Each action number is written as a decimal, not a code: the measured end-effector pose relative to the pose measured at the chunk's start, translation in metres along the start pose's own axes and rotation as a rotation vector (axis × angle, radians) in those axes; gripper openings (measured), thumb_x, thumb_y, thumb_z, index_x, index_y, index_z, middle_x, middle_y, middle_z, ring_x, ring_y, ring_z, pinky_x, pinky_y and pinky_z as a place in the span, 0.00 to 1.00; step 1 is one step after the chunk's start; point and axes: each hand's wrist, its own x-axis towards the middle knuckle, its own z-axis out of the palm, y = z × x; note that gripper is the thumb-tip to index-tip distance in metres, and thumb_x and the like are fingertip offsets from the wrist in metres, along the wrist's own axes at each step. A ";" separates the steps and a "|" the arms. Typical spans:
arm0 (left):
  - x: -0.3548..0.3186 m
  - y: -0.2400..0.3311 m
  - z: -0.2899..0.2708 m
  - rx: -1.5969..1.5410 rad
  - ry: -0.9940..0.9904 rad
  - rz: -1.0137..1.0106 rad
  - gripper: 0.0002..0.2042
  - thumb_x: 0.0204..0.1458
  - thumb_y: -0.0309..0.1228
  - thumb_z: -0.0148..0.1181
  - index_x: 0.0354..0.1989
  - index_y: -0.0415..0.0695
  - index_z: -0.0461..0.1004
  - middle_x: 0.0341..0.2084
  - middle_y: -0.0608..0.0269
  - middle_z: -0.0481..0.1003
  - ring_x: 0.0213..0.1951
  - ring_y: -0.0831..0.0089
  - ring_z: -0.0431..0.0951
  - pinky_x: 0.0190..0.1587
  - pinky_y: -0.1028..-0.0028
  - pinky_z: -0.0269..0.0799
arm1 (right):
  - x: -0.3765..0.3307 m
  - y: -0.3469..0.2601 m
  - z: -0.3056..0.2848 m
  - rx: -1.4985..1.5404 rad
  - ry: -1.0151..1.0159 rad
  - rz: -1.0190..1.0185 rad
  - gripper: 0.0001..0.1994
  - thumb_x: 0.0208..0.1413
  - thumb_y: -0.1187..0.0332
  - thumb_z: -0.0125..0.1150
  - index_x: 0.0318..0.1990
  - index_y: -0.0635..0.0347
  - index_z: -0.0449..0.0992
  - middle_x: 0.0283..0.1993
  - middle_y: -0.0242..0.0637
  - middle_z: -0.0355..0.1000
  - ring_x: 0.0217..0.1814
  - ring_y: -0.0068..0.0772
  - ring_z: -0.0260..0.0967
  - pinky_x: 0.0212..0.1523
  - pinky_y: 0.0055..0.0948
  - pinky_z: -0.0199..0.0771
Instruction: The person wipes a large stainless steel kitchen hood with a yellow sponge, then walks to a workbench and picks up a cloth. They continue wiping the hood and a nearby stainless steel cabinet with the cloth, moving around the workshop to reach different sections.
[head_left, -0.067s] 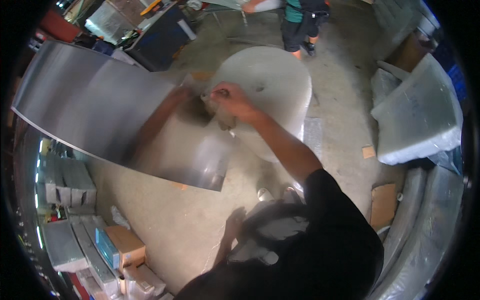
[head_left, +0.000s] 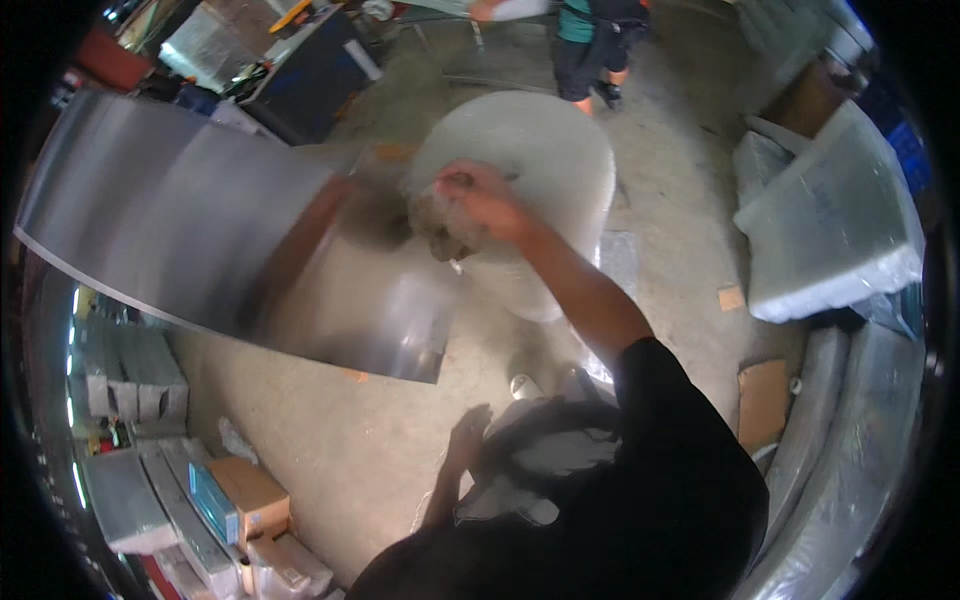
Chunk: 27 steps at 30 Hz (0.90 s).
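Observation:
A crumpled grey-brown cloth (head_left: pixel 437 224) hangs from my right hand (head_left: pixel 482 196), whose fingers are closed on it. That hand is just past the right end of a shiny metal sheet (head_left: pixel 190 215), which mirrors my arm. Whether the cloth touches the sheet I cannot tell. Behind the hand stands a big round whitish roll (head_left: pixel 560 150), apparently of wrapping material. My left hand (head_left: pixel 468 436) is low beside my body, in shadow; its fingers look loosely stretched and nothing shows in them.
Wrapped panels (head_left: pixel 835 225) lean at the right, near a cardboard piece (head_left: pixel 763 405). Wrapped packages and a brown carton (head_left: pixel 250 490) are stacked at lower left. A dark cabinet (head_left: pixel 310 80) stands at the back left. Another person (head_left: pixel 590 50) stands beyond the roll.
My right hand has moved a little to the right with the cloth, away from the metal sheet. The whole view has shifted slightly.

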 end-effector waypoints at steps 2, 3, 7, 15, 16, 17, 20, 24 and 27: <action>0.034 0.040 -0.008 -0.023 -0.077 0.125 0.17 0.68 0.34 0.49 0.58 0.37 0.74 0.51 0.55 0.78 0.52 0.68 0.77 0.56 0.69 0.71 | -0.010 -0.007 -0.055 0.174 0.122 0.135 0.08 0.59 0.68 0.66 0.43 0.60 0.79 0.42 0.29 0.77 0.46 0.24 0.70 0.48 0.28 0.70; 0.048 0.062 -0.008 -0.122 -0.051 0.102 0.17 0.69 0.36 0.48 0.57 0.37 0.74 0.49 0.60 0.78 0.49 0.73 0.76 0.52 0.72 0.72 | -0.012 -0.010 -0.084 0.289 0.202 0.200 0.08 0.59 0.68 0.65 0.43 0.60 0.79 0.43 0.27 0.76 0.47 0.22 0.69 0.50 0.26 0.69; 0.106 0.155 0.012 -0.184 0.293 0.297 0.20 0.70 0.40 0.47 0.60 0.39 0.70 0.46 0.58 0.77 0.51 0.70 0.77 0.52 0.70 0.73 | 0.009 -0.016 -0.186 0.201 0.344 0.013 0.09 0.60 0.67 0.65 0.44 0.61 0.79 0.45 0.29 0.76 0.49 0.23 0.69 0.54 0.25 0.66; 0.243 0.267 0.043 -0.173 0.725 -0.140 0.24 0.63 0.49 0.56 0.28 0.37 0.75 0.19 0.60 0.73 0.25 0.72 0.75 0.26 0.69 0.71 | 0.101 0.043 -0.235 0.074 0.117 0.308 0.18 0.58 0.56 0.67 0.47 0.62 0.79 0.45 0.33 0.75 0.49 0.27 0.69 0.53 0.28 0.67; 0.248 0.271 0.039 -0.131 0.743 -0.137 0.24 0.63 0.48 0.57 0.27 0.36 0.76 0.18 0.60 0.73 0.23 0.72 0.75 0.26 0.68 0.70 | 0.106 0.051 -0.240 0.164 0.087 0.416 0.18 0.58 0.56 0.67 0.47 0.62 0.79 0.45 0.33 0.75 0.48 0.27 0.69 0.53 0.28 0.67; 0.252 0.276 0.039 -0.095 0.760 -0.129 0.25 0.63 0.48 0.57 0.26 0.35 0.77 0.17 0.61 0.73 0.22 0.72 0.74 0.26 0.67 0.69 | 0.108 0.058 -0.247 0.249 0.076 0.518 0.18 0.57 0.56 0.68 0.46 0.62 0.79 0.44 0.33 0.75 0.48 0.28 0.69 0.52 0.28 0.68; 0.258 0.294 0.053 -0.029 0.569 -0.069 0.20 0.62 0.44 0.60 0.33 0.35 0.81 0.19 0.65 0.75 0.20 0.80 0.72 0.22 0.73 0.68 | 0.096 0.068 -0.294 -0.049 0.046 0.430 0.20 0.56 0.57 0.67 0.47 0.65 0.78 0.46 0.34 0.74 0.51 0.30 0.69 0.57 0.30 0.65; 0.268 0.338 0.113 0.142 0.156 0.393 0.16 0.65 0.39 0.58 0.33 0.38 0.80 0.19 0.62 0.76 0.21 0.74 0.73 0.24 0.70 0.69 | 0.038 0.059 -0.412 -0.133 0.354 0.588 0.32 0.58 0.50 0.63 0.63 0.67 0.70 0.63 0.45 0.67 0.65 0.43 0.63 0.68 0.40 0.57; 0.298 0.383 0.153 0.310 -0.052 0.628 0.18 0.64 0.34 0.59 0.23 0.35 0.72 0.18 0.48 0.71 0.23 0.54 0.75 0.29 0.57 0.67 | -0.031 0.055 -0.502 -0.137 0.512 0.589 0.33 0.60 0.51 0.60 0.66 0.68 0.68 0.69 0.48 0.65 0.70 0.46 0.62 0.71 0.42 0.57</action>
